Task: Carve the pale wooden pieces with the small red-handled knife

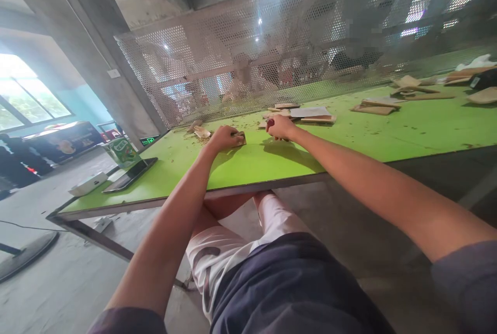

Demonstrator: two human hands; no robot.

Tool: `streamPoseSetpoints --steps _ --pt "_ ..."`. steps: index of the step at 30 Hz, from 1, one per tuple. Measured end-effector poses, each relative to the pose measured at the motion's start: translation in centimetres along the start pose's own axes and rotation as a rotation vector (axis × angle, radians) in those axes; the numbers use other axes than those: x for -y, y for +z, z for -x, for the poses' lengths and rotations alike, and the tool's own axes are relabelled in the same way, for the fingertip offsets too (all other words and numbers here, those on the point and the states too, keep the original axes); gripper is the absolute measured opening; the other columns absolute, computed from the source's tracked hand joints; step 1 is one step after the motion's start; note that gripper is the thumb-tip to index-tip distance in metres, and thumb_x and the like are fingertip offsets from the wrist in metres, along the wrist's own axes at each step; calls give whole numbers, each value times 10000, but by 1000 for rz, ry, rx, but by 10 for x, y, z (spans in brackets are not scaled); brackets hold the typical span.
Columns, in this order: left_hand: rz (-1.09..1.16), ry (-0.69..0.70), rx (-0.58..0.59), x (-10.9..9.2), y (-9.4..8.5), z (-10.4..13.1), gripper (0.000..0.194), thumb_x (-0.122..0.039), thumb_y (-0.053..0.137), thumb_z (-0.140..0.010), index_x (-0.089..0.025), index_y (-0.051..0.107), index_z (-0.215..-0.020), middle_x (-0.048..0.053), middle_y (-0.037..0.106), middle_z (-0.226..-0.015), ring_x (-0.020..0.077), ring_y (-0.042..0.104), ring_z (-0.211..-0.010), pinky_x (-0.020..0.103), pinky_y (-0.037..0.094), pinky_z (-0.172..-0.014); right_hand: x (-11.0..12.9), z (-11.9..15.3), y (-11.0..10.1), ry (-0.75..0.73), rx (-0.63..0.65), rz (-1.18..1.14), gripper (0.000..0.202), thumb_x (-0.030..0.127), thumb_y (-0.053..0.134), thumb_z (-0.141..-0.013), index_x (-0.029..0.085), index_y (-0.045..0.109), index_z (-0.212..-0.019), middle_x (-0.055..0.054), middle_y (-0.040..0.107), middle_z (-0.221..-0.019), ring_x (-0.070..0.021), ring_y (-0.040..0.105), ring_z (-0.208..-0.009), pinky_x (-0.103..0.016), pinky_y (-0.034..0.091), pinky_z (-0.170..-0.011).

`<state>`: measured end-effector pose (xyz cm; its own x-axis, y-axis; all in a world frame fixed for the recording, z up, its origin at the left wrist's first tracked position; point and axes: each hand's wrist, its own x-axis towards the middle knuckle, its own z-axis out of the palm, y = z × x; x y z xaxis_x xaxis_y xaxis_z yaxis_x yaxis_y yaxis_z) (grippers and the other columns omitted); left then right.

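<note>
My left hand rests on the green tabletop, its fingers closed around a small brown piece of wood. To its right, my right hand is closed just above the table. From its curled fingers shows the rounded end of a dark red handle; the rest of that tool is hidden by the hand. The two hands are apart. Wood shavings lie to the left of my left hand, near a pale curled scrap.
Behind my right hand lie stacked wood pieces with a white sheet. More wooden pieces lie farther right. A perforated metal screen rises along the back edge. At left are a green-white box, a dark tablet-like slab and a white box.
</note>
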<state>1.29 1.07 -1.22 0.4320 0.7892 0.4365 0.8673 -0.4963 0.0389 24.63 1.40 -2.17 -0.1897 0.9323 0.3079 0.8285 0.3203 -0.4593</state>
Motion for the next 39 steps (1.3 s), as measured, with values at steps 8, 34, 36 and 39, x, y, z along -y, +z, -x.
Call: streamPoseSetpoints --steps 8,34,36,39 --pt "56 0 -13 -1 0 1 315 -451 537 -698 -162 590 -586 -8 460 -531 123 367 -541 274 195 -549 4 3 -9 62 -131 -92 164 214 572 -772 140 683 -866 -158 696 -912 -271 656 -863 -332 490 -693" --pt "152 -75 -79 -7 -7 5 194 -230 635 -656 -142 746 -787 56 716 -747 160 587 -652 259 392 -592 -14 -10 3 -46 -161 -151 193 263 548 -830 135 639 -942 -132 704 -870 -216 653 -752 -301 480 -671" --pt "184 -32 -112 -11 -8 6 199 -216 622 -662 -137 743 -799 56 718 -752 159 598 -663 253 402 -597 -12 -8 6 -95 -172 -107 229 288 591 -806 141 617 -980 -134 700 -924 -236 638 -827 -304 451 -696" --pt "231 5 -111 -14 -9 7 196 -192 610 -665 -125 738 -797 57 714 -734 153 603 -659 245 414 -605 -8 -7 11 -184 -185 -51 408 345 600 -807 139 518 -1149 -123 694 -964 -240 613 -851 -298 406 -676"
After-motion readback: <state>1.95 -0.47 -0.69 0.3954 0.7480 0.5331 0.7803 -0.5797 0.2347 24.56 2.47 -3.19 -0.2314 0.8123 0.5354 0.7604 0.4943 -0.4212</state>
